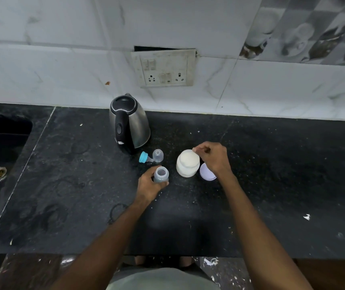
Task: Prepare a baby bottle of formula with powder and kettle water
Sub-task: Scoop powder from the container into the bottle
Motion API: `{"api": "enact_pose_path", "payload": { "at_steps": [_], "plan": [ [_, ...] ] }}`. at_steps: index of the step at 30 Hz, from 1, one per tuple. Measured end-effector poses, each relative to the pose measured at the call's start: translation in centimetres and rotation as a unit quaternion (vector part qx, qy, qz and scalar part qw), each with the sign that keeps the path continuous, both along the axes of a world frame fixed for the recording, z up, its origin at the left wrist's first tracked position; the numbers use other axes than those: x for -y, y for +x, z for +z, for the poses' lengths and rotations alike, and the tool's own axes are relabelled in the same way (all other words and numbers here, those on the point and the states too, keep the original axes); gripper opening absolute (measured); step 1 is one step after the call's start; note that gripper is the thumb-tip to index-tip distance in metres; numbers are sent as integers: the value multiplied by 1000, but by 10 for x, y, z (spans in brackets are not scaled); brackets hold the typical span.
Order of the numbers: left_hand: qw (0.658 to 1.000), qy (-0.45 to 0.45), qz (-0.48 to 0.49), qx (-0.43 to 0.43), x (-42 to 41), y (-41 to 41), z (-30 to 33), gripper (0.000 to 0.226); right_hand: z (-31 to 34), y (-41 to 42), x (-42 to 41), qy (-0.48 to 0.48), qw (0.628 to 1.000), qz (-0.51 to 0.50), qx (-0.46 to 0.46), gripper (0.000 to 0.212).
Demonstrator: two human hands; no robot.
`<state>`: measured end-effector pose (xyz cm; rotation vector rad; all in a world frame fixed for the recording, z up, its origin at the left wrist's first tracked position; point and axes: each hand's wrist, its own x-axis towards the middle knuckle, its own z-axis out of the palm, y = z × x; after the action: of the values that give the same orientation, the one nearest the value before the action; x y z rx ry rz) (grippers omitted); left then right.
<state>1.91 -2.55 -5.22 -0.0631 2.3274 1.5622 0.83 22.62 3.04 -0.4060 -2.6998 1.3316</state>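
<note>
Still early: left hand [149, 186] wrapped around open clear plastic baby bottle [161, 174], right hand [212, 156] pinching something small, can't tell what, over powder-filled white jar [187, 165]; steel kettle [128, 121] untouched, teal-ringed teat [145, 158] off.

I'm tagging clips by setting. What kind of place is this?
Most likely a home kitchen: a dark stone counter with a sink at one end, an electric kettle on it, and a tiled wall with a socket plate.

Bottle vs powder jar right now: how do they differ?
The bottle is small, narrow and bluish-clear; the powder jar is wider and white. The bottle looks empty of powder; the jar is filled to the brim. The left hand grips the bottle; the right hand only hovers at the jar's rim. Both stand upright and open on the counter.
</note>
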Motion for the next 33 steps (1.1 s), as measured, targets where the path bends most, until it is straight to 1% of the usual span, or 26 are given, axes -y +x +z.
{"api": "enact_pose_path", "payload": {
  "at_steps": [3,7,9,14,20,24,27,31,33],
  "plan": [
    [1000,-3,-7,-4,-4,1,-1,53,-5,1,0,27,997,58,30,4],
    [1000,-8,-14,-1,-5,4,-3,52,-6,-1,14,105,979,163,69,22],
    [1000,-11,-20,-3,-6,4,-2,52,-6,-3,19,125,971,181,93,25],
    [1000,-15,-21,-8,-5,4,1,49,-6,-6,23,113,969,175,134,15],
    [1000,-15,-20,-14,-4,5,1,49,-7,-11,17,114,964,180,157,18],
    [1000,-19,-19,-13,-4,5,-1,51,-1,-14,20,144,959,180,168,15],
    [1000,-18,-21,-6,-4,6,2,51,4,-16,25,176,957,146,179,17],
    [1000,-19,-21,2,-4,5,2,52,7,-14,21,204,962,87,161,17],
    [1000,-19,-23,7,-4,5,3,52,6,-11,17,200,966,68,147,17]
  ]
}}
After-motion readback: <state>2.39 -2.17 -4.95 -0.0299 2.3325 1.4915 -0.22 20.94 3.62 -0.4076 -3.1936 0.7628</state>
